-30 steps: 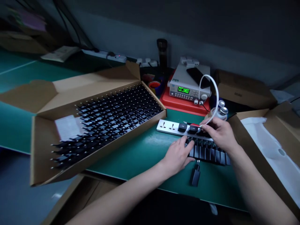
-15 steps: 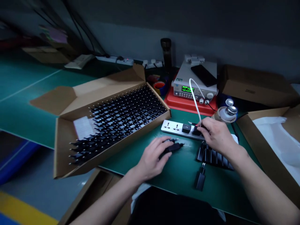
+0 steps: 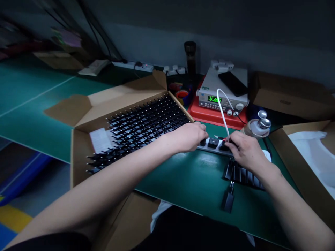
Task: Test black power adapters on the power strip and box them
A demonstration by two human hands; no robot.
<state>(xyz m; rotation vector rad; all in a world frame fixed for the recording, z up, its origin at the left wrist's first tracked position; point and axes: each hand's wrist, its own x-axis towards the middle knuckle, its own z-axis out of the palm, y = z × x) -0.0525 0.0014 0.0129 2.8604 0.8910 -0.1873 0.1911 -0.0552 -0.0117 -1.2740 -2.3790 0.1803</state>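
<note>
My left hand is at the left end of the silver power strip, its fingers closed around a black plug-in power adapter at a socket. Beside that, another black adapter sits in the strip. My right hand pinches the end of a white cable at a third black adapter; its fingers hide the connector. Below my right hand, several black adapters lie in a row, and one loose adapter lies nearer me with its pins pointing away.
An open cardboard box on the left holds many black adapters, pins up. Behind the strip, a bench meter with a green display stands on a red tray. A pump bottle and another open box are at right.
My left hand has moved up and forward from the tabletop to the strip's left end, with a black adapter. My right hand stays at the white cable. The display reading differs.
</note>
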